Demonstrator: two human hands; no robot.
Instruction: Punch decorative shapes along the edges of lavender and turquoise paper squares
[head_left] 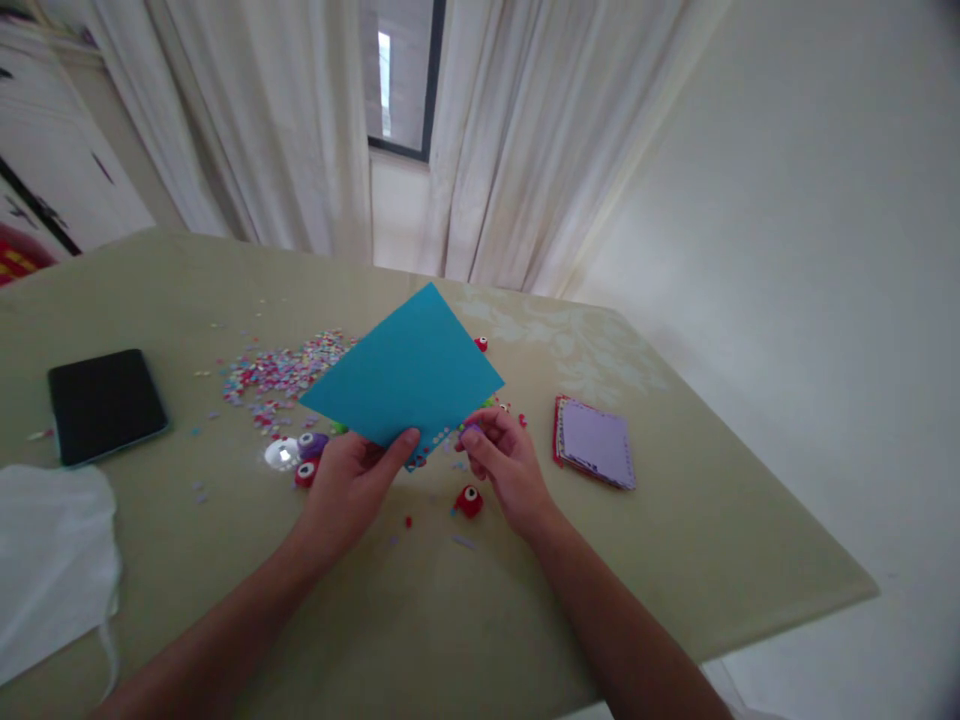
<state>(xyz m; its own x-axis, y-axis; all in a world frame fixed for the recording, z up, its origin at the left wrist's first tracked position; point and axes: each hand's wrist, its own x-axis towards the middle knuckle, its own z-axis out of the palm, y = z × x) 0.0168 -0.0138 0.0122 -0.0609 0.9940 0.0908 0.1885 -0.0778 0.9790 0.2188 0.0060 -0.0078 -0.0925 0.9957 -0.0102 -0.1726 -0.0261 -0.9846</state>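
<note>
My left hand [358, 482] grips a sheet of blue paper [416, 370] near its lower corner, thumb on top. A row of small punched holes runs along the paper's lower right edge. At that edge, the fingers of my right hand [504, 455] are closed on a small purple paper punch [471, 430], mostly hidden by the fingers. Below the hands a red punch [469, 501] with an eye design stands on the table. Beside my left wrist are a purple punch [311, 444] and another red punch [305, 473].
Colourful paper bits [281, 375] lie heaped behind the left hand. To the right is a stack of paper squares [598, 442], lilac on top. At left are a dark tablet or phone [109, 405] and a white cloth-like item with a strap [52, 560].
</note>
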